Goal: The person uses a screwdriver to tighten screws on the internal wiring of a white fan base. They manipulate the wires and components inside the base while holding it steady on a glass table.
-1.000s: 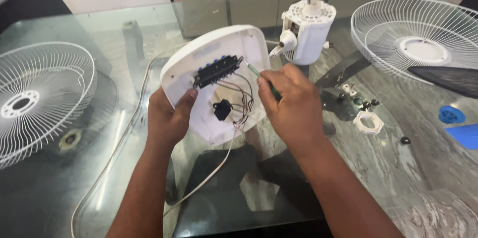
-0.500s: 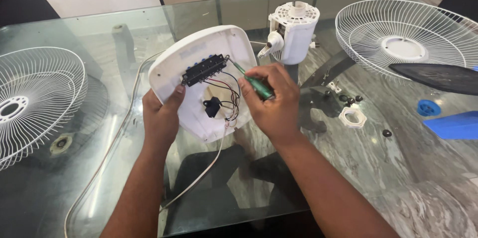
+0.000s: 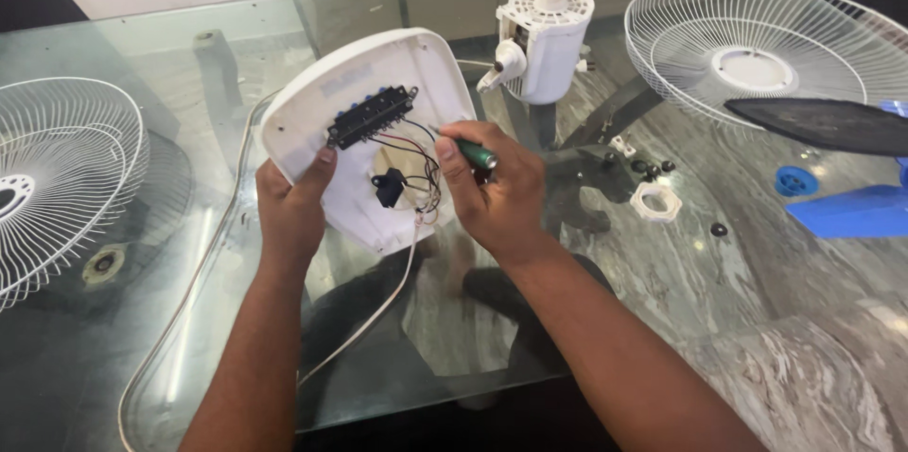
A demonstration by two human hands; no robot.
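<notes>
Fan base cover [image 3: 378, 130], a white plastic shell, is tipped up on edge between the hands so that its hollow inside faces the person and the parts in it can be reached. Left hand [image 3: 293, 211] is clamped on the lower left rim, thumb lying on the inner face just below the black switch block [image 3: 371, 116], which steadies the shell against any push from the other side. Right hand [image 3: 492, 192] is closed around a green-handled screwdriver [image 3: 470, 151], whose thin shaft points left toward the switch block, by its right end; whether the tip touches anything cannot be told. Thin red and black wires [image 3: 421, 168] hang loose between the block and a small black part near the middle of the shell, just left of the right fingers. A white cord [image 3: 369, 315] trails down from the shell between the forearms and off over the glass table [image 3: 142, 320]. Beyond the right hand stands the white motor housing [image 3: 544, 36]; farther right lie a wire guard [image 3: 766, 50], a white ring nut [image 3: 654, 201] and some small black screws [image 3: 653, 168]. Another wire guard [image 3: 57, 178] lies well left of the left hand.
</notes>
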